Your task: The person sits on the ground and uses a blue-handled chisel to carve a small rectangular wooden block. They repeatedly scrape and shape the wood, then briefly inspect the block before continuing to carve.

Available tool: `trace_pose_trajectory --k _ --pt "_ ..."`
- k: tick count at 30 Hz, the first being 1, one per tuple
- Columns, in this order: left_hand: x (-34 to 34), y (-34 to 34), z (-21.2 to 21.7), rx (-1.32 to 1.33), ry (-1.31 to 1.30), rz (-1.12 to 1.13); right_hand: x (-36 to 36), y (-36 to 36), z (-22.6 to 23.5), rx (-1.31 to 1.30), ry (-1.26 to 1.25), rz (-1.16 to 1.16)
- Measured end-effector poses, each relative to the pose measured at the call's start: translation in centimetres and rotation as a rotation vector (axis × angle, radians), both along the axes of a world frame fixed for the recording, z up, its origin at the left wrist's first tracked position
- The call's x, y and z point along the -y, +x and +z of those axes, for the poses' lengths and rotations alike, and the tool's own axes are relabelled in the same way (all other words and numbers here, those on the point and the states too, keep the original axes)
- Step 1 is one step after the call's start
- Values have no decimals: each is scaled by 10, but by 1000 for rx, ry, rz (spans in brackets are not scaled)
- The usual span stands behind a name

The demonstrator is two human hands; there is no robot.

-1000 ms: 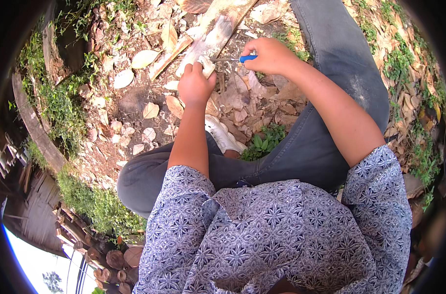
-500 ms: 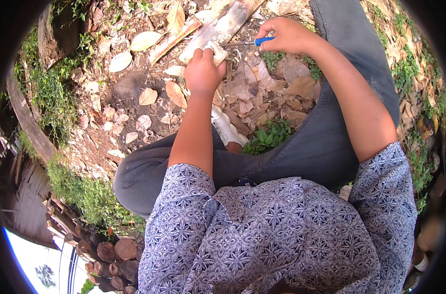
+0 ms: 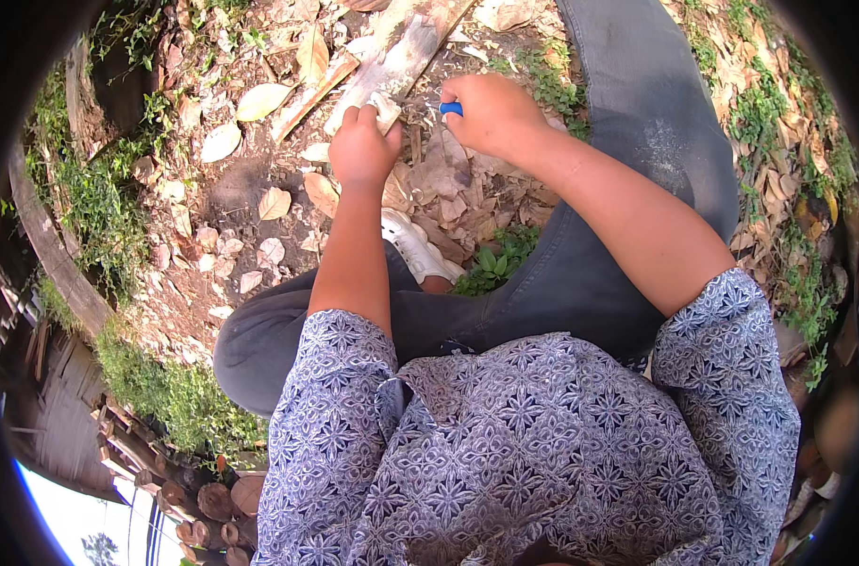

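Note:
My left hand (image 3: 363, 156) is closed around a small pale piece of wood (image 3: 386, 111), pressing it against a worn wooden board (image 3: 396, 64) on the ground. Just to its right, my right hand (image 3: 495, 115) grips the blue handle of a thin-shafted tool (image 3: 452, 108). Its metal shaft, seen half a second ago, cannot be made out now. A small gap separates the two hands.
A narrow strip of wood (image 3: 316, 94) lies left of the board. Dry leaves (image 3: 259, 101) and pale chips cover the soil. My bent legs (image 3: 637, 141) flank the spot, with a white shoe (image 3: 415, 247) between them. Stacked logs (image 3: 214, 502) stand at lower left.
My right hand has come closer to the left hand and turned, fingers wrapped further round the blue handle. The left hand keeps its hold on the wood. The whole view has shifted slightly.

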State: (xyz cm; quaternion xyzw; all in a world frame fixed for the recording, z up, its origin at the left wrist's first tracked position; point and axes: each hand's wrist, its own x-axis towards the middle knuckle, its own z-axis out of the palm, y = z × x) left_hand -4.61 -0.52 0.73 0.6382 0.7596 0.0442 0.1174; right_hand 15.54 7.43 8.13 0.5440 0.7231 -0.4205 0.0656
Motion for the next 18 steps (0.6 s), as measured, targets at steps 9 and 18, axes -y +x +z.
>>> trace_pose_trajectory --k 9,18 --pt "-3 -2 -2 -16 41 -34 -3 17 -27 -178 -7 -174" --pt "4 4 -1 -15 37 1 -20 44 -26 -135 -177 -25"
